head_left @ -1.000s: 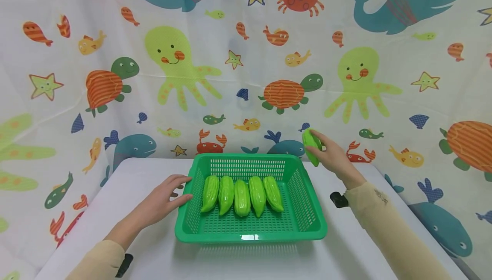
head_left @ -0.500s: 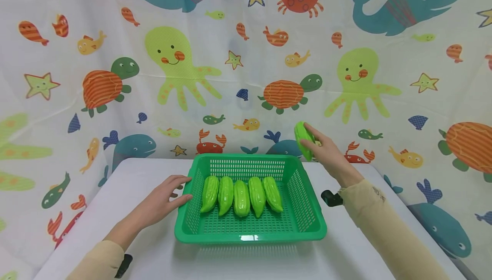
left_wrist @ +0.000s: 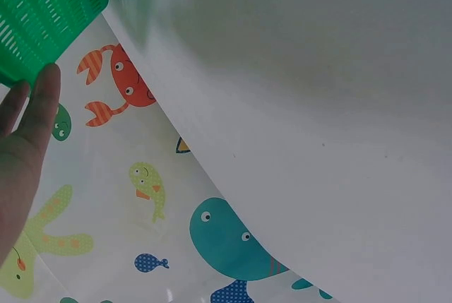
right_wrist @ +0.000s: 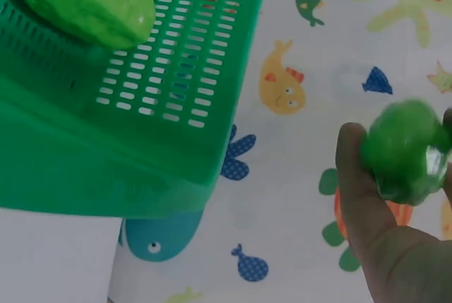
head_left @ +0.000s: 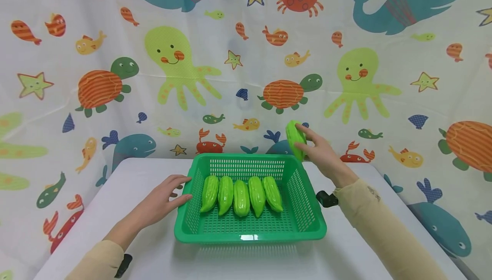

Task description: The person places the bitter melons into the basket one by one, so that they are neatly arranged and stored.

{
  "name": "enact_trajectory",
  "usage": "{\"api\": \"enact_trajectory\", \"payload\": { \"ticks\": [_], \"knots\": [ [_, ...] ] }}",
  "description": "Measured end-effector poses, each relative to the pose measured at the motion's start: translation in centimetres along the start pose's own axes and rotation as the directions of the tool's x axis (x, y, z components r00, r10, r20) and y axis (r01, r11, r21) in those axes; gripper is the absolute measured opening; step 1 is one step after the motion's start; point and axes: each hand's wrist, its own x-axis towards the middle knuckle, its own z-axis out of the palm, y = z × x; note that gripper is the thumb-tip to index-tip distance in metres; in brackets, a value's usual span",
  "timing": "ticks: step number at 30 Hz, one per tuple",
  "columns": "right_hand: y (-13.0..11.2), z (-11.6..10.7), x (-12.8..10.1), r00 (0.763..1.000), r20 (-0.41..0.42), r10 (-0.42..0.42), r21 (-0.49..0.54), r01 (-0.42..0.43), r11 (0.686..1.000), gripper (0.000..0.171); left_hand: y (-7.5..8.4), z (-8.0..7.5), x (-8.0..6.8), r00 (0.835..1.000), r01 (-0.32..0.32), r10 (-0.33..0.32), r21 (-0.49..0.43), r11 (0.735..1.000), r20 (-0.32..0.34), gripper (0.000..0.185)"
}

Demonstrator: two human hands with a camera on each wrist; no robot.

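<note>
Up in the air, the right hand (head_left: 320, 151) pinches a green toy gourd (head_left: 295, 140) between thumb and fingers. The gourd is bright green, shiny and bumpy, fat in the middle and thinner at its ends. It stands almost straight up and down. It hangs over the back right corner of the green basket (head_left: 307, 211), at about 1 o'clock from the basket's middle, and does not touch it. In the right wrist view the gourd (right_wrist: 404, 149) looks blurry, with the thumb (right_wrist: 353, 176) curled on its left side.

Five more gourds (head_left: 241, 196) of the same kind lie side by side in a neat row on the basket floor. They touch one another, and their tips point toward 12 o'clock.

At 9 o'clock from the basket, the left hand (head_left: 159, 203) lies flat with its fingers straight and spread. The fingertips (head_left: 186, 197) touch the basket's left wall. It holds nothing.

The basket has little slots all over its walls and floor. It sits in the middle of a white table (head_left: 127, 186). Behind the table hangs a sea-animal curtain (head_left: 177, 57) with octopuses, turtles, whales and crabs.
</note>
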Motion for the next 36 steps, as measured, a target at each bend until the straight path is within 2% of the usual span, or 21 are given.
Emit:
{"api": "enact_trajectory", "payload": {
  "ticks": [5,9,20,28,36],
  "knots": [
    [-0.3,0.7,0.1,1.000,-0.020,0.002,0.017,-0.002,1.000,0.050,-0.1,0.1,0.0,1.000,-0.003,0.003,0.008,1.000,-0.006,0.057],
    [-0.2,1.2,0.1,1.000,-0.013,0.010,0.014,-0.010,1.000,0.049,-0.1,0.0,0.0,1.000,0.001,-0.001,0.004,1.000,-0.005,0.058],
    [0.2,1.9,0.0,0.997,0.082,0.001,-0.019,0.000,1.000,0.052,-0.2,0.1,0.1,1.000,0.005,-0.005,0.009,1.000,-0.004,0.058],
    [0.3,2.7,-0.1,0.998,0.065,-0.011,0.008,0.010,1.000,0.050,-0.3,0.0,0.1,1.000,0.004,-0.004,0.007,1.000,-0.005,0.058],
    [0.4,3.6,-0.2,0.998,0.055,0.000,-0.008,0.001,1.000,0.049,-0.3,0.1,0.1,1.000,-0.001,0.001,0.001,1.000,-0.005,0.057]
  ]
}}
